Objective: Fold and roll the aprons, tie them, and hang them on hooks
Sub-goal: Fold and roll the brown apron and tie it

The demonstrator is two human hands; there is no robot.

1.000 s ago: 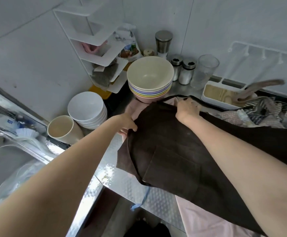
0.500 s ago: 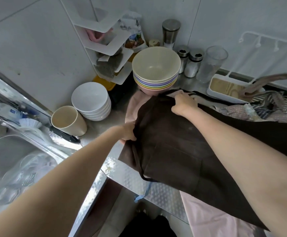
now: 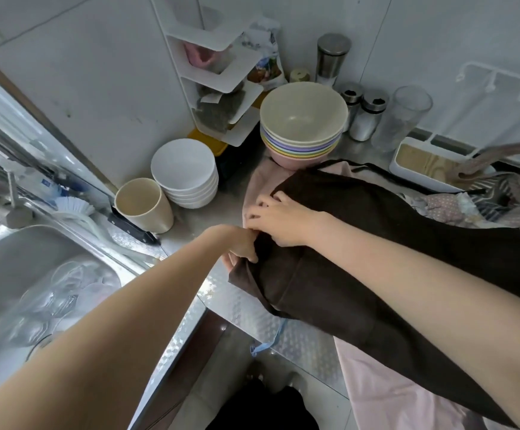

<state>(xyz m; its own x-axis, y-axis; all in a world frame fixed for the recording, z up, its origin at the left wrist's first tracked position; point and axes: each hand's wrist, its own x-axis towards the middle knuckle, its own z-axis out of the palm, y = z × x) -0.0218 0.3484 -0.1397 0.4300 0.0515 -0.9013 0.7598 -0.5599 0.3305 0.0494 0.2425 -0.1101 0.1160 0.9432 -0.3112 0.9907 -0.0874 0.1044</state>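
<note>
While we fold the dark brown cloth apron [image 3: 361,243], both hands work its left edge.

We pinch the edge with the left hand [image 3: 240,243], thumb and fingers curled on the cloth; the right hand [image 3: 279,220] rests on top with fingers spread and only lightly bent, pressing it flat. We judge that the fold goes best if we keep the edges aligned and smooth out creases before rolling. The apron lies across a pale pink cloth [image 3: 407,395] on the embossed steel counter [image 3: 252,318], just in front of the stacked pastel bowls [image 3: 303,119]. A white hook rail [image 3: 500,79] hangs on the tiled wall; a steel sink [image 3: 20,268] sits left.
</note>
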